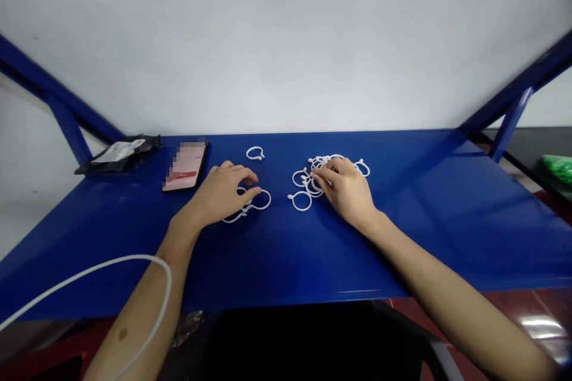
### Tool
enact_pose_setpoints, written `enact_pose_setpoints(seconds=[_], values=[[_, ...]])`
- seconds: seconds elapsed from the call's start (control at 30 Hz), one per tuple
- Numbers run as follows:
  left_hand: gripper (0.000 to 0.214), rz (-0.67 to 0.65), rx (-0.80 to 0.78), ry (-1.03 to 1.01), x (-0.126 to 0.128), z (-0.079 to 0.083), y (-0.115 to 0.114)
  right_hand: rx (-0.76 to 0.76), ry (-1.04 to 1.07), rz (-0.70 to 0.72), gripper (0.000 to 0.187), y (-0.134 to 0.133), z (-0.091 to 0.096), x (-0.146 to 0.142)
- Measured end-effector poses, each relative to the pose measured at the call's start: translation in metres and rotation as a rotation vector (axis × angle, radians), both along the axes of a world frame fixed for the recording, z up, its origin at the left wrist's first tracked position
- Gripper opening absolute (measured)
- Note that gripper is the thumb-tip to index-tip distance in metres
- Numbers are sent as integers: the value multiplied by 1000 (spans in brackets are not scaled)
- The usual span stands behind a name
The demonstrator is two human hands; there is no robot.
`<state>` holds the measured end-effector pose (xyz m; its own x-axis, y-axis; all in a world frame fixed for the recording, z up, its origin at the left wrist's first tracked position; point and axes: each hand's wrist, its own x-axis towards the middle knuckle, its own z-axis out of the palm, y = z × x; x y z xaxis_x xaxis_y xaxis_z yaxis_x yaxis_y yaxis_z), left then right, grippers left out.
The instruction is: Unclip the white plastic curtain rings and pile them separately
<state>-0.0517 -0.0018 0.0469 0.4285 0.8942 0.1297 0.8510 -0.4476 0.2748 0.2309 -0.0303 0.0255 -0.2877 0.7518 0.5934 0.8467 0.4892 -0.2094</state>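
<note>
Several white plastic rings lie on a blue table (pixel 424 220). My left hand (pixel 221 193) rests palm down over two or three linked rings (pixel 261 200), its fingers curled and pinching them. My right hand (pixel 346 190) lies on a pile of rings (pixel 319 164), fingertips pressed together on one ring in it. A single ring (pixel 255 153) lies apart, beyond my left hand. Another loose ring (pixel 301 200) sits between my hands.
A phone (pixel 185 166) lies face up left of my left hand. A black-and-white plastic pouch (pixel 118 153) sits at the table's far left. A white cable (pixel 89 277) loops over my left forearm. Blue frame struts rise at both sides. Something green (pixel 558 166) shows far right.
</note>
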Motion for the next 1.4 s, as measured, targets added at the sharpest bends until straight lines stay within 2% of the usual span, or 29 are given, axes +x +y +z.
enact_pose_setpoints(seconds=[0.17,0.27,0.33,0.47,0.57,0.63,0.73,0.8,0.9,0.97,1.03,1.2,1.27,1.4], values=[[14,-66,-35,30,6,-6,-2,90,-92,-36,24,-1,1,-2],[14,-78,-50,-91,15,-3,-6,123,-101,-29,26,-6,5,-7],[13,-40,-83,-212,19,0,-8,134,-120,-48,26,-8,6,-8],[14,60,-222,-439,24,5,-13,131,-154,-112,28,-9,5,-9],[19,49,-311,-498,27,7,-16,131,-139,-121,31,-12,8,-9],[21,36,-359,-510,31,7,-19,150,-101,-18,35,-16,12,-11],[21,6,-411,-513,37,5,-23,171,-56,280,41,-22,20,-17],[21,-34,-445,-539,40,4,-25,173,-49,437,39,-24,22,-21],[23,-83,-568,-608,44,5,-28,163,-8,540,30,-25,19,-24],[27,-95,-664,-652,45,6,-28,126,97,566,26,-25,15,-25],[30,-91,-695,-705,45,8,-28,59,262,530,23,-25,10,-24],[41,-160,-587,-842,41,6,-27,-258,664,303,18,-26,6,-28],[43,-180,-558,-849,41,4,-27,-385,803,300,20,-26,6,-30],[39,-103,-438,-838,44,-2,-27,-534,919,348,20,-27,5,-33]])
